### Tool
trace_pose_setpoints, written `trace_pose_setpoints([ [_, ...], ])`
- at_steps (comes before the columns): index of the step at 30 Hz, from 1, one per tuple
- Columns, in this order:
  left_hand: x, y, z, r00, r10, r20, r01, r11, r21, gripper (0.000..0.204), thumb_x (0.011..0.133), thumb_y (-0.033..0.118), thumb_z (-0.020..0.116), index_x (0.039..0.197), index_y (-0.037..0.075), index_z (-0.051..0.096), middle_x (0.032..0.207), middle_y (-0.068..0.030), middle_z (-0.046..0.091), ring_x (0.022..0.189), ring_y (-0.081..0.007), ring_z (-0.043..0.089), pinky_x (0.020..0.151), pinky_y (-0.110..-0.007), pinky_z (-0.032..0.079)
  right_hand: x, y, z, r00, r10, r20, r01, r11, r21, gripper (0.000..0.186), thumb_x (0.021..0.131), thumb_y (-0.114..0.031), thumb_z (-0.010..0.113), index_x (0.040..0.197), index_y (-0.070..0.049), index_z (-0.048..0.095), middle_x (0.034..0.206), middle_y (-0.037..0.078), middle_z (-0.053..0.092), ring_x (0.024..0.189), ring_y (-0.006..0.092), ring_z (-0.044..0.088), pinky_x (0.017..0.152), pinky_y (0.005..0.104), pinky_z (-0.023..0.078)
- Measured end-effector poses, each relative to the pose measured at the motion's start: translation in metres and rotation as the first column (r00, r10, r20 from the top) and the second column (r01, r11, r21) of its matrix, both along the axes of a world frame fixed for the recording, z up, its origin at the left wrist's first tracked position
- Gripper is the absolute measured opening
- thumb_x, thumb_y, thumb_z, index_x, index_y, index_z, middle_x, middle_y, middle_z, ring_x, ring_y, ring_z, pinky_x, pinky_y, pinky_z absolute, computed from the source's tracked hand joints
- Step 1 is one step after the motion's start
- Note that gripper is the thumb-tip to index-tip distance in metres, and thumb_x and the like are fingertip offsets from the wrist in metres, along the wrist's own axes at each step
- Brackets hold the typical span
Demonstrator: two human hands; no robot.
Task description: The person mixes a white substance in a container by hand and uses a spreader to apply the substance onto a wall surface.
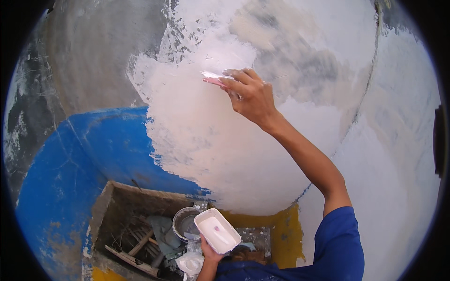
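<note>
My right hand [251,93] is raised to the wall [201,136], its fingers closed on a flat pink putty spreader [213,80]. White putty coats the spreader's upper side, and its edge is at the wall surface. Some white smears show on my fingers. Low in the view, my left hand [211,253] grips a rectangular white tub [217,230] from beneath and beside it. Pale putty fills part of the tub, with a small pinkish spot in its middle. Fresh white coating covers the wall's middle, beside bare grey plaster and a blue painted area.
Behind the tub stands a round bucket [183,224]. A concrete-edged trough [110,196] holds wooden sticks [140,243] and a grey cloth [164,239]. A crumpled white plastic bag [190,263] lies next to my left hand. A vertical crack [368,84] marks the wall's corner at right.
</note>
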State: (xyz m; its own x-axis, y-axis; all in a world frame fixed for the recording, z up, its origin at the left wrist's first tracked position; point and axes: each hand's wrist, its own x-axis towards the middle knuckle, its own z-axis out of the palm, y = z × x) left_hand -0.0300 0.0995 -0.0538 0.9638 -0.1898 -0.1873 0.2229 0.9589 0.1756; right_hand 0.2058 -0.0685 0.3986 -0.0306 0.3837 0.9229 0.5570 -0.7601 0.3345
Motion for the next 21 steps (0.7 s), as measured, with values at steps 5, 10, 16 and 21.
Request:
trace_pose_setpoints([
  [5,-0.004,0.0,0.007,1.0,-0.002,0.004,0.002,1.0,-0.013,0.071,0.094,0.065,0.044,0.147,0.018,0.039,0.14,-0.0103,0.052,0.126,-0.0388,0.053,0.104,-0.064,0.041,-0.008,-0.103,0.13,0.888,-0.196,0.416,0.077,0.955,0.287,0.026,0.082,-0.006,0.073,0.107,-0.014,0.077,0.094,0.004,0.074,0.084,0.0214,0.067,0.072,0.0325,0.054],
  [10,-0.006,-0.002,0.01,1.0,-0.005,0.006,0.006,0.999,-0.039,0.07,0.094,0.064,0.043,0.147,0.017,0.039,0.139,-0.0104,0.053,0.125,-0.0391,0.053,0.104,-0.064,0.041,0.018,-0.126,0.116,0.812,-0.388,0.436,0.28,0.915,0.292,0.033,0.076,-0.008,0.071,0.107,-0.019,0.074,0.1,-0.001,0.072,0.086,0.0228,0.065,0.071,0.0344,0.055],
  [16,-0.007,0.0,-0.003,0.999,-0.023,0.046,0.023,1.0,0.002,0.074,0.095,0.066,0.041,0.151,0.018,0.034,0.149,-0.0108,0.045,0.133,-0.0397,0.046,0.109,-0.064,0.035,0.017,-0.016,-0.025,0.979,-0.097,0.179,0.122,0.983,-0.135,0.03,0.076,-0.004,0.066,0.103,-0.015,0.072,0.096,-0.001,0.068,0.088,0.0195,0.064,0.072,0.0343,0.056],
  [21,-0.006,0.006,0.009,1.0,0.015,0.014,-0.013,0.994,-0.106,0.069,0.095,0.064,0.043,0.148,0.019,0.038,0.141,-0.01,0.052,0.126,-0.0394,0.052,0.104,-0.065,0.04,0.002,-0.039,0.065,0.953,-0.052,0.299,0.024,0.995,0.096,0.03,0.077,-0.004,0.071,0.104,-0.015,0.075,0.092,0.0,0.072,0.083,0.0215,0.065,0.068,0.0325,0.055],
])
